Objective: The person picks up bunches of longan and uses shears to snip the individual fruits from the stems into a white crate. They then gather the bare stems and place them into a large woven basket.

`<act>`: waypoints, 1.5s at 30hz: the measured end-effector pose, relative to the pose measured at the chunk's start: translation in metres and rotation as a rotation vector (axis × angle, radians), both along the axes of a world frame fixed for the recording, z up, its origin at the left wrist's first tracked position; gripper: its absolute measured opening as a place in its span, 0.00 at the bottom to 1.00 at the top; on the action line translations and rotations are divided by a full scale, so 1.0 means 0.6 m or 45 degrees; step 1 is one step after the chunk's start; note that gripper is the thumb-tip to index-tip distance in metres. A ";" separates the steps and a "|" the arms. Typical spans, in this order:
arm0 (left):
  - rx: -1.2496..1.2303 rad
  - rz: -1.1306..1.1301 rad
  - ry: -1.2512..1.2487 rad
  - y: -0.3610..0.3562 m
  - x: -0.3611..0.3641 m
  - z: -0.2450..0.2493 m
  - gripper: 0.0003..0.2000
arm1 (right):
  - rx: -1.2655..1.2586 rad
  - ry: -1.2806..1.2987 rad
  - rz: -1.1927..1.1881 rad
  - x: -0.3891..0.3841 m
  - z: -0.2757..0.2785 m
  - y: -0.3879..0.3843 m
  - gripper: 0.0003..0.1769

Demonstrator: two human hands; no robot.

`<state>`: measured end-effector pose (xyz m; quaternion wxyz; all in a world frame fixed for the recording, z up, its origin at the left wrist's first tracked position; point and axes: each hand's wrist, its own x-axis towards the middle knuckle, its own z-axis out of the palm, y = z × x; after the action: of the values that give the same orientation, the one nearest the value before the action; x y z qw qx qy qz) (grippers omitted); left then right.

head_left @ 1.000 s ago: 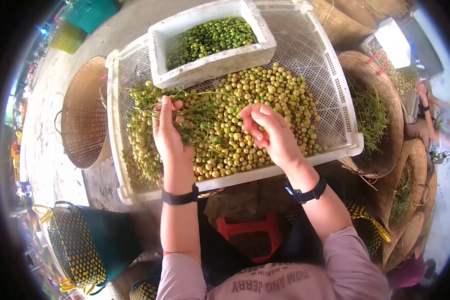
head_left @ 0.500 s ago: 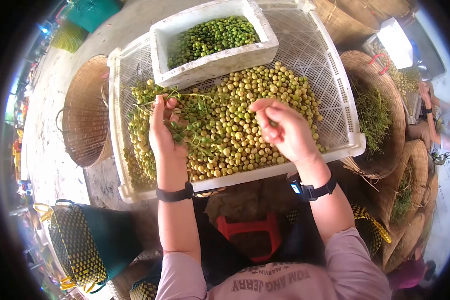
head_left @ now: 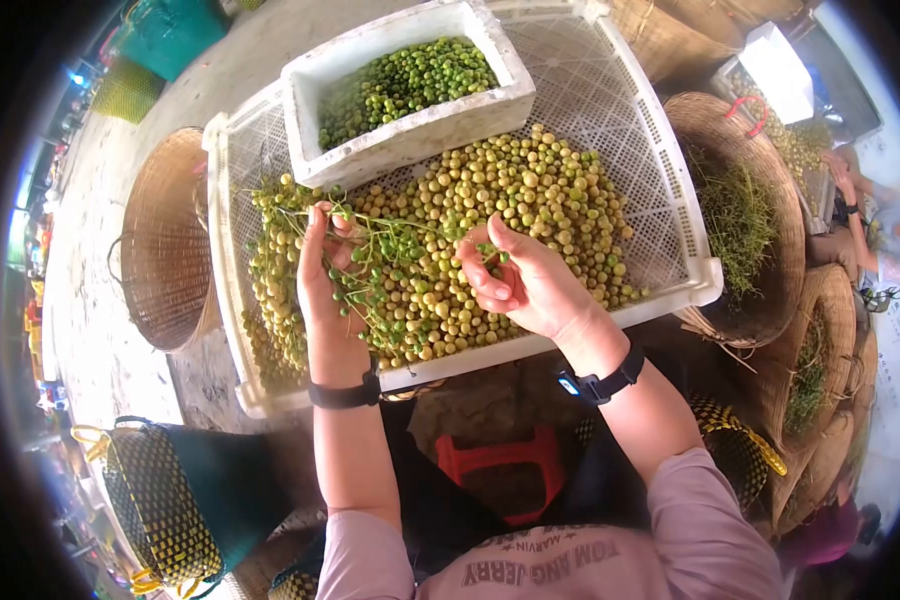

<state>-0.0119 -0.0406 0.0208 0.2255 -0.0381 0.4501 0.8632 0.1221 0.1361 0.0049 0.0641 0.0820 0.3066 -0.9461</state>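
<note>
One sprig [head_left: 390, 262] of thin green stems and small green berries stretches between the two hands, just above the loose berries in the near part of a white mesh tray [head_left: 660, 150]. The left hand [head_left: 328, 275] grips the sprig's thicker end, its fingers [head_left: 315, 225] curled round the stems and the thumb pressed against them. The right hand [head_left: 525, 288] meets the other end, palm turned up, with its fingers [head_left: 485, 272] bent in and pinching a few berries at the tip. Under both hands lies a broad pile of yellow-green berries [head_left: 540, 195] that fills the middle of the tray, and more stemmed bunches [head_left: 270, 290] lie along the tray's left side. At the tray's far end sits a white foam box [head_left: 410, 125] filled with darker green berries. A woven basket [head_left: 165, 240] stands just left of the tray, and another basket [head_left: 745, 215] holding bare stems stands to its right. A black and yellow bag [head_left: 160, 500] sits near the person's left elbow.
</note>
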 end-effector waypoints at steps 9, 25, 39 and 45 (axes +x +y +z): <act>-0.056 0.085 -0.063 -0.003 -0.005 0.001 0.08 | 0.005 0.046 -0.092 0.009 0.008 0.015 0.11; -0.125 0.156 0.133 -0.002 -0.010 0.007 0.10 | 0.147 -0.062 -0.210 0.009 -0.010 0.017 0.16; -0.010 0.079 0.076 -0.027 -0.028 -0.010 0.09 | 0.131 0.082 -0.225 0.010 -0.007 0.022 0.12; -0.019 -0.045 0.114 -0.010 0.002 0.008 0.09 | 0.308 -0.003 -0.128 0.004 -0.019 0.002 0.18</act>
<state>-0.0109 -0.0465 0.0255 0.2201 0.0069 0.4668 0.8565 0.1242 0.1371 -0.0062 0.0068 0.1055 0.4139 -0.9042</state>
